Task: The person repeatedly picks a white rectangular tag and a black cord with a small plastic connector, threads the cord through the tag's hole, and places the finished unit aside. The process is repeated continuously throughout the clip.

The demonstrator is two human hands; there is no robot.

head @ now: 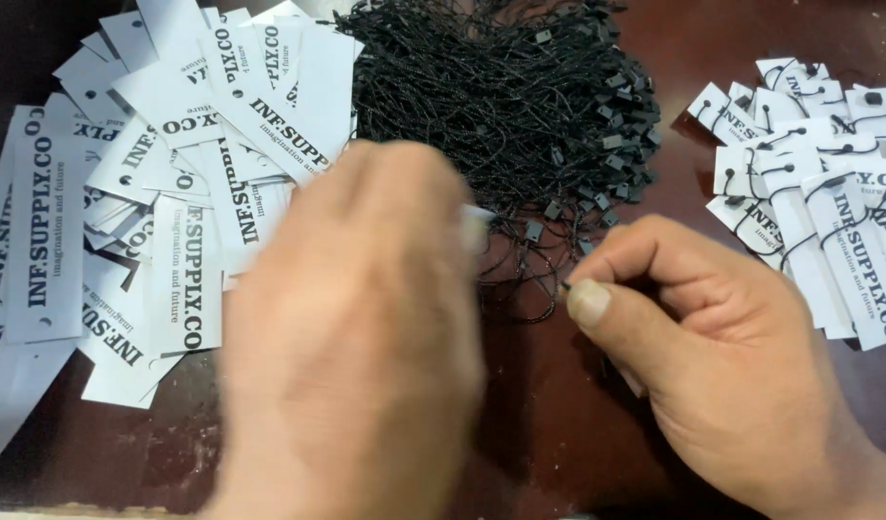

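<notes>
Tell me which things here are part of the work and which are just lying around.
In use:
right hand, pinching a black string
left hand, blurred, holding a white tag
string pile
loose tags
strung tags

Lying about:
nothing but the brown table beneath

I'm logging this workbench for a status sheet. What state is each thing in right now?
Left hand: blurred, fingers curled, grip unclear.
Right hand: fingers pinched shut on a thin black string.
Pile of black strings: tangled in a heap, loose.
White tags on the left: unstrung, scattered and overlapping.
White tags on the right: strings looped through their holes, stacked overlapping.
Dark wooden table: bearing all of it.
</notes>
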